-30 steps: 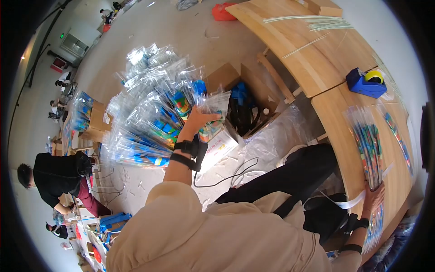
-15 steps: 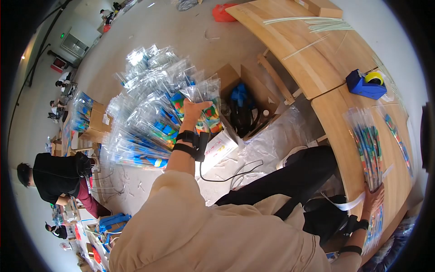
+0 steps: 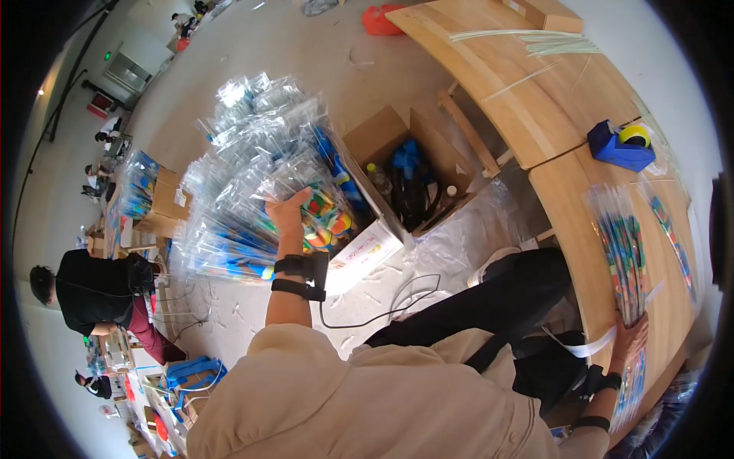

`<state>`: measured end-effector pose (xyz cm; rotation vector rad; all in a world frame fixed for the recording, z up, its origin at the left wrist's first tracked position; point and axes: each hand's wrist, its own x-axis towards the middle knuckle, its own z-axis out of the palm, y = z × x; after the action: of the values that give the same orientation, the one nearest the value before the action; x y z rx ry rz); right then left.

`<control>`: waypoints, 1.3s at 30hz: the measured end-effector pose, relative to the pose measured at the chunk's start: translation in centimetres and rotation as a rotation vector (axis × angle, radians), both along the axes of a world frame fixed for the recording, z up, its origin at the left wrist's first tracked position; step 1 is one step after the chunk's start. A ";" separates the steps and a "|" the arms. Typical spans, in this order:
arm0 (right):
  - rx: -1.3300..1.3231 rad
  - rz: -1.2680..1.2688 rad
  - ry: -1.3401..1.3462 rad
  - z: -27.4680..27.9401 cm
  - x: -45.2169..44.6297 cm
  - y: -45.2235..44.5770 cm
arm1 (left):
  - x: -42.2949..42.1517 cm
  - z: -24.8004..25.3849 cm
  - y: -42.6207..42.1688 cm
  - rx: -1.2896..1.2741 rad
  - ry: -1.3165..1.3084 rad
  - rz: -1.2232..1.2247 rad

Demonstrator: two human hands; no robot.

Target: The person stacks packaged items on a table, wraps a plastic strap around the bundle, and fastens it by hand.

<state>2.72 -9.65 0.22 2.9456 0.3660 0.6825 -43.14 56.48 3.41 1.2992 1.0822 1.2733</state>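
Bench [image 3: 566, 195] | left hand [image 3: 288, 216] on bagged packets [image 3: 325, 218], right hand [image 3: 630, 336] on bundle [image 3: 621, 249]; grips unclear | likely light, slippery; best held mid-length

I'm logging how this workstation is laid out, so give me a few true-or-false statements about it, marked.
1. The left hand grips clear-bagged colourful items. True.
2. The blue tape dispenser stands on the wooden table. True.
3. The right hand is on that dispenser. False: it is on a bagged bundle.
4. The red bag hangs from the table. False: it lies on the floor.
5. A bottle is inside the open cardboard box. True.
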 end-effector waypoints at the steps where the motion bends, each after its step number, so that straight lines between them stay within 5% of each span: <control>1: 0.000 -0.010 0.008 0.0 0.0 0.0 | 0.0 0.1 0.2 0.003 -0.028 0.060; 8: -0.004 -0.002 0.003 0.2 -0.3 0.2 | 2.3 1.6 1.9 -0.265 0.082 -0.185; 11: -0.003 -0.014 0.015 0.2 -0.4 0.3 | 5.2 0.1 0.0 0.043 0.250 -0.211; 12: -0.002 -0.017 0.015 0.1 -0.3 0.2 | 6.0 -0.2 -1.1 0.094 0.056 -0.360; 15: -0.014 0.013 -0.022 0.1 -0.4 0.1 | 6.2 0.1 -2.8 0.037 0.048 -0.410; 17: -0.014 -0.041 0.027 0.2 -0.4 0.4 | 5.5 0.9 -2.1 -0.177 0.035 -0.648; 22: -0.019 0.016 -0.038 0.2 -0.4 0.5 | 5.6 -1.0 0.2 -0.179 0.155 -0.596; 27: -0.028 0.021 -0.054 0.0 -0.4 0.3 | 3.6 -0.2 -0.2 -0.058 0.050 -0.267; 29: -0.020 -0.012 0.013 0.6 -0.5 1.0 | -0.4 2.8 2.5 -0.204 0.153 -0.146; 30: -0.024 -0.011 0.021 0.7 -0.8 1.3 | -1.5 6.7 3.0 0.160 0.315 -0.024; 32: -0.020 -0.022 -0.009 1.0 -1.0 1.5 | -2.8 16.1 1.8 0.402 0.121 -0.018; 33: -0.033 -0.043 0.034 1.0 -0.6 1.4 | -3.0 21.9 0.8 0.321 0.048 -0.063; 34: -0.032 -0.041 0.034 1.0 -0.5 1.4 | -2.4 26.4 -1.4 0.549 0.068 -0.073; 36: -0.012 -0.040 0.034 1.3 -1.0 1.8 | -3.1 35.6 -2.5 0.411 0.063 -0.012; 39: -0.005 -0.012 -0.039 0.1 -0.5 1.2 | -4.2 46.4 -1.5 0.596 -0.005 -0.138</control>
<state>2.25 -8.46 0.33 2.9224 0.3462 0.7360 -47.33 55.02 49.79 1.7715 0.6051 1.5527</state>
